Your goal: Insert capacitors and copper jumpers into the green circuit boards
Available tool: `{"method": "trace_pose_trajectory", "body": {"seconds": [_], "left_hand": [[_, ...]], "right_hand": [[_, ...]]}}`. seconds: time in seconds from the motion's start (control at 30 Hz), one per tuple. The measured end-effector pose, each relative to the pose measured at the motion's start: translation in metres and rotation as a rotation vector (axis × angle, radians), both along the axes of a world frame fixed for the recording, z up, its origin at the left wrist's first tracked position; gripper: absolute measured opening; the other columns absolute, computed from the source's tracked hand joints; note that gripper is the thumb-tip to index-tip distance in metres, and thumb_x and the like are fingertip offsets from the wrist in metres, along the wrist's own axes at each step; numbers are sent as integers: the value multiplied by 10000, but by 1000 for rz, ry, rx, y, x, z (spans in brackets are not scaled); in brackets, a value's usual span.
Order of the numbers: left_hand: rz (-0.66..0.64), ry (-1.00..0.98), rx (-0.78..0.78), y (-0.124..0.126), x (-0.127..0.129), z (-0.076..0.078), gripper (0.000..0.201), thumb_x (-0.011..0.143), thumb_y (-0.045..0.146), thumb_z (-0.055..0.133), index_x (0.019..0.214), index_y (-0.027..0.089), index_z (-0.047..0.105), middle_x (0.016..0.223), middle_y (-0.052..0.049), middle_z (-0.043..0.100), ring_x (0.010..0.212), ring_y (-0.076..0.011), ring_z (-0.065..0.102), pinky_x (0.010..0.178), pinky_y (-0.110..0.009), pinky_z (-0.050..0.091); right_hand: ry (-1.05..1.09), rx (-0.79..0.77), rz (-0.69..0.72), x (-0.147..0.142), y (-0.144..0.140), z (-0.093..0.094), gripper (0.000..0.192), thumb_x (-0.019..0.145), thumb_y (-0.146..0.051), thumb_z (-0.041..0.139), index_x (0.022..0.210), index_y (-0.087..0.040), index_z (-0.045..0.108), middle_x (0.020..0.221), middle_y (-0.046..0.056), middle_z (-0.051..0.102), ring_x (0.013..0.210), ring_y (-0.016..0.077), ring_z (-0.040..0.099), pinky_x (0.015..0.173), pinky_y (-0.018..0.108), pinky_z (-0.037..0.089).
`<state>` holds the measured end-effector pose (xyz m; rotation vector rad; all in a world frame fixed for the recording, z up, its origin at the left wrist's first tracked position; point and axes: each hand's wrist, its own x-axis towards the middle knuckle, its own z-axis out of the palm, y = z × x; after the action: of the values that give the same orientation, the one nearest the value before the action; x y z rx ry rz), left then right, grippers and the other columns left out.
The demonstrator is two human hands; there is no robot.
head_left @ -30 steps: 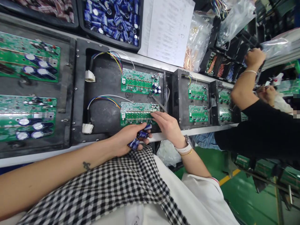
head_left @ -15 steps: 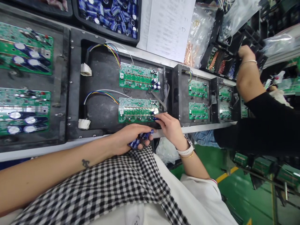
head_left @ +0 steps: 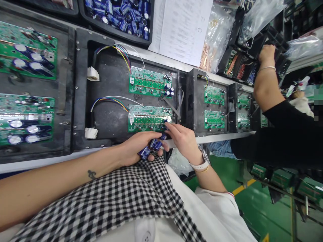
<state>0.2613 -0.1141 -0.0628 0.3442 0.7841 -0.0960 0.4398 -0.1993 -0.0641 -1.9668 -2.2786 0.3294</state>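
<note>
My left hand [head_left: 141, 148] is curled around several blue capacitors [head_left: 154, 145], one of them up at the thumb tip. It rests at the front edge of the black tray, by my apron. My right hand [head_left: 183, 136] is over the lower right corner of the nearer green circuit board [head_left: 148, 118]. Its thumb and fingers are pinched on a blue capacitor there, mostly hidden by the fingertips. Another standing capacitor [head_left: 167, 120] shows just beyond them. The farther circuit board [head_left: 147, 80] carries a cluster of capacitors [head_left: 169, 90] at its right end.
Loose capacitors fill a black bin [head_left: 82, 20] at the back, beside printed sheets [head_left: 185, 30]. More boards in black trays [head_left: 190, 101] line both sides. At right, a co-worker's arm [head_left: 268, 79] reaches over parts bins. Wires [head_left: 108, 98] with white connectors [head_left: 91, 133] lie left.
My left thumb has pushed one capacitor farther out toward my right hand. The right hand's fingertips have shifted slightly left at the board corner. The co-worker's hand has moved slightly right.
</note>
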Motion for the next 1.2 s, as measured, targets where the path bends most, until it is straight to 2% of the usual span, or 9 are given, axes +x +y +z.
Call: {"method": "trace_pose_trajectory", "body": {"seconds": [0.07,0.17,0.33,0.5,0.63,0.8,0.93,1.1,1.2], "left_hand": [[24,0,-9,-1,1,1,176,965,278,498,920,127,579,785,-66,627,531,-104,557,332,-141,376],[57,-28,-59,-3,3,2,157,961,286,538,909,140,564,742,-19,563,497,-82,524,317,-122,322],[153,30,-158,-5,7,3,117,954,164,521,997,105,612,802,-36,573,570,-98,585,385,-153,421],[131,24,-146,-5,3,1,134,918,68,525,979,48,643,813,-73,625,484,-53,525,349,-125,345],[64,-34,-79,-3,-1,-2,159,977,184,485,945,76,597,753,-97,667,388,-40,456,322,-120,285],[81,-52,-24,-3,-3,-1,169,996,263,452,918,133,528,833,-162,719,443,-96,546,332,-141,333],[87,-8,7,-3,-6,2,224,987,263,493,822,118,538,683,-85,641,430,-74,495,335,-133,322],[228,24,-87,5,-12,9,89,957,145,534,878,115,564,768,-39,592,511,-46,498,372,-104,316],[237,22,-57,12,-19,13,139,976,221,528,886,120,559,761,-40,577,504,-41,465,378,-105,298]], "right_hand": [[153,63,-120,-6,-6,10,299,982,-300,547,1244,-177,622,1018,69,746,888,175,697,791,297,551],[308,59,-168,-12,-12,23,234,961,-304,586,1165,-214,659,994,31,754,882,153,703,806,274,561],[140,105,-290,3,-5,7,230,981,-178,506,1139,-196,671,1133,62,729,1029,184,690,906,304,545],[28,-6,-209,17,6,-12,291,969,-104,468,1168,-209,653,1209,39,707,1039,175,692,852,271,542],[-24,-80,-169,17,12,-5,258,978,-128,480,1157,-210,645,1170,27,717,1004,172,702,764,249,532],[-82,-120,-114,19,16,1,225,985,-161,488,1147,-211,635,1126,40,717,910,172,713,680,251,502],[-147,-129,-65,18,17,0,231,977,-137,475,1144,-188,627,1082,70,713,849,179,701,639,269,484],[-99,-114,112,20,11,0,248,963,-100,475,1168,-149,604,1102,109,710,890,207,697,718,298,535],[108,24,-23,11,8,3,249,976,-167,511,1209,-169,600,1177,99,704,1010,212,702,831,315,574]]}}
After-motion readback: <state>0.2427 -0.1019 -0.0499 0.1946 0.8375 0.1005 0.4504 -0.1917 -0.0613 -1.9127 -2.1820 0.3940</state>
